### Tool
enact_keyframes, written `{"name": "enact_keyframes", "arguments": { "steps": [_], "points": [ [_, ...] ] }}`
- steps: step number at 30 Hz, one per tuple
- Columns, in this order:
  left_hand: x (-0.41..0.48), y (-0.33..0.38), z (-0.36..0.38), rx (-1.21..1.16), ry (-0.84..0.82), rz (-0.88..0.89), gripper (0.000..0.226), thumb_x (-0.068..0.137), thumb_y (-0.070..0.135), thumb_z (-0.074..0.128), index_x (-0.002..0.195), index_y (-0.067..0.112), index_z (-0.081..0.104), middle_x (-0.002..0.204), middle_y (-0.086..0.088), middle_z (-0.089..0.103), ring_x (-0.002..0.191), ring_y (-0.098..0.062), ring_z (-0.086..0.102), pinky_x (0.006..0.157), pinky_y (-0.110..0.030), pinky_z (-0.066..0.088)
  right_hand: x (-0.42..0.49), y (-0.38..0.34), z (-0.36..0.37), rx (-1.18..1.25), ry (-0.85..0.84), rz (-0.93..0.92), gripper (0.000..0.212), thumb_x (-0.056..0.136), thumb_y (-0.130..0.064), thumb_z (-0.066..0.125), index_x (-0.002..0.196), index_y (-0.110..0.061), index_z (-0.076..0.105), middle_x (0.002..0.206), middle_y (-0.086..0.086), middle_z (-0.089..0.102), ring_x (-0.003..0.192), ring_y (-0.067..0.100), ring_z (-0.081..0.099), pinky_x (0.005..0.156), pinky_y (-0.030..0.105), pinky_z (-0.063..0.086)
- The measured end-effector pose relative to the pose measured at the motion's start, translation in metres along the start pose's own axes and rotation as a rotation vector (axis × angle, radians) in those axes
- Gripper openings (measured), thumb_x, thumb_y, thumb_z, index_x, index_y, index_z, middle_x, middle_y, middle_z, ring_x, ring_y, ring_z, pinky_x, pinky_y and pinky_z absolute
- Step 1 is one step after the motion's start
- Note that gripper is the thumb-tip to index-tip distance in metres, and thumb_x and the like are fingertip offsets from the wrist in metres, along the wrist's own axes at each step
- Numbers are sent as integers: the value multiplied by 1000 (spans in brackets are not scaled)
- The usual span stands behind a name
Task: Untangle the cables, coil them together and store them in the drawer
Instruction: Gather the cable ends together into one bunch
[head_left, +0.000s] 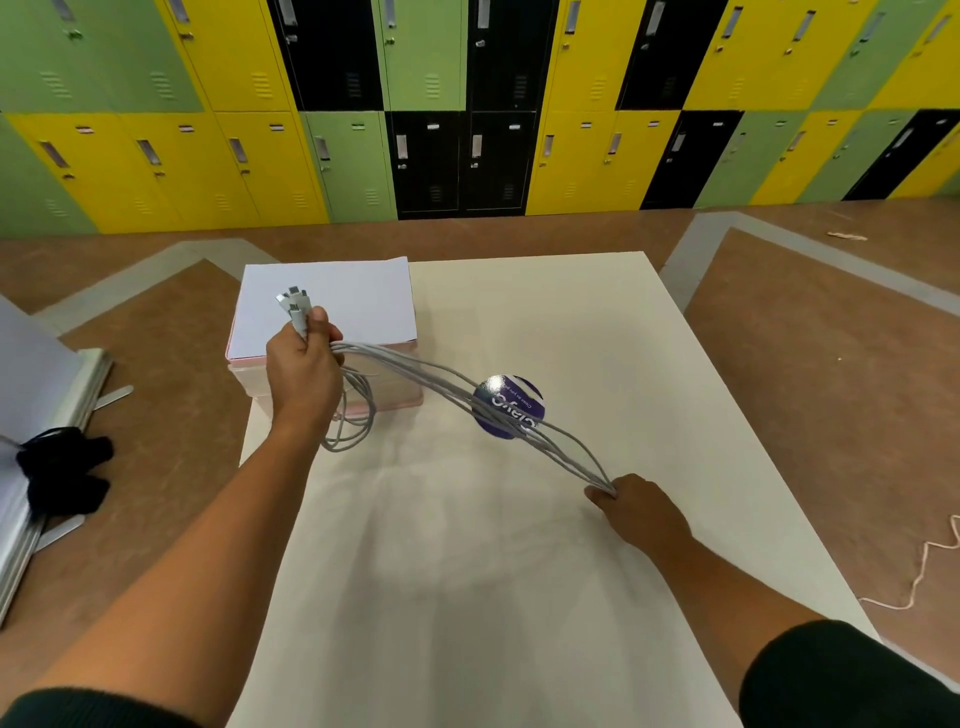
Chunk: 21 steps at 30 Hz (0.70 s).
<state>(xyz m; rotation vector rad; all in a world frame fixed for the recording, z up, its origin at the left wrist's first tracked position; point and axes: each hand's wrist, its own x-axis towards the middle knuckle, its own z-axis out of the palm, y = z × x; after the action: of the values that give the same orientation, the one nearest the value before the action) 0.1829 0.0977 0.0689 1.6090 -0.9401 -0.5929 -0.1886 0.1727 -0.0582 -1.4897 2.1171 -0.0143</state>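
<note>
Several grey cables (426, 376) run in a bundle between my two hands above the white table (597, 338). My left hand (301, 371) is raised at the table's far left and grips the bundle near its plug ends (295, 304), which stick up out of my fist. Slack loops (353, 415) hang below that hand. My right hand (631, 506) is low near the table's right side, pinching the other end of the strands. A pink drawer box (322, 301) with a white top stands at the far left corner, behind my left hand; its front is hidden.
A round blue sticker (511, 402) lies on the table under the cables. Stacked grey boards (47, 395) and a black cloth (62, 467) lie on the floor at left. A thin pale cord (924, 571) lies on the floor at right. Coloured lockers (467, 104) line the wall beyond.
</note>
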Motion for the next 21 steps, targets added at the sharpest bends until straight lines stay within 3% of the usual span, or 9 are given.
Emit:
{"name": "enact_keyframes", "arguments": {
  "steps": [3,6,9,12,18,21],
  "points": [
    [-2,-1,-1,28,-23,14,43,105,40,40,80,11,61,65,1,55,60,-12,51,54,-23,37,1,7,-1,-72,26,3,48,93,-61,49,95,-15,65,95,6,70,91,27,66,78,34,52],
    [-2,-5,0,29,-42,9,44,105,40,41,82,9,61,65,0,56,60,-14,50,56,-26,39,3,11,-2,-52,26,51,57,90,-69,46,91,-14,63,87,6,70,79,27,69,74,34,56],
    [-6,-6,5,58,-68,8,47,105,40,39,83,6,62,66,-1,56,60,-14,51,56,-26,38,3,12,-4,-32,58,82,56,91,-68,45,96,-15,63,96,6,69,90,28,66,79,34,53],
    [-10,-8,6,76,-97,-4,47,105,41,39,87,6,64,71,-5,58,62,-16,52,59,-27,40,2,16,-3,-92,62,43,40,96,-52,48,102,-15,61,104,7,67,98,29,63,83,35,51],
    [-9,-21,2,47,-99,-51,44,105,41,40,91,6,63,76,-8,58,67,-20,53,64,-30,42,3,21,4,-164,50,-31,8,95,-27,46,94,-23,40,102,3,64,103,32,61,91,40,44],
    [-11,-27,3,43,-107,-64,44,105,41,39,93,6,63,78,-10,58,71,-22,53,65,-30,43,2,22,3,-233,66,-31,2,96,-25,43,96,-24,44,103,2,65,104,29,60,92,41,41]
  ]
}}
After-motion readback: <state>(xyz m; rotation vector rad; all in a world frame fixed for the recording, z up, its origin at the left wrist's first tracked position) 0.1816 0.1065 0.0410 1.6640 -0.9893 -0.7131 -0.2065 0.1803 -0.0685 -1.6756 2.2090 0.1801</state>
